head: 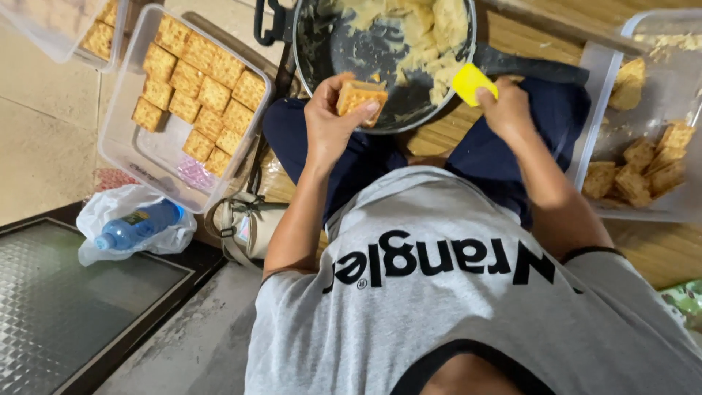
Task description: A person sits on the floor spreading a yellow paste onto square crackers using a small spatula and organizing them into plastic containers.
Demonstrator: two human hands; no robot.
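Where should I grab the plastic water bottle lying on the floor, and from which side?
Take the water bottle around its bare blue middle, coming straight down from above. It lies on its side on a white plastic bag, apart from the cracker tub, so the body is open from above; the bag could snag a low side approach.

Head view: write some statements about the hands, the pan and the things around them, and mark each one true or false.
1. The left hand holds a square cracker at the edge of the dark pan. True.
2. The right hand holds a metal spoon. False: it holds a yellow scraper.
3. The pan is empty. False: pale paste lies in it.
4. The clear box on the left holds rows of crackers. True.
5. The blue bottle stands upright. False: it lies on its side in a white plastic bag.
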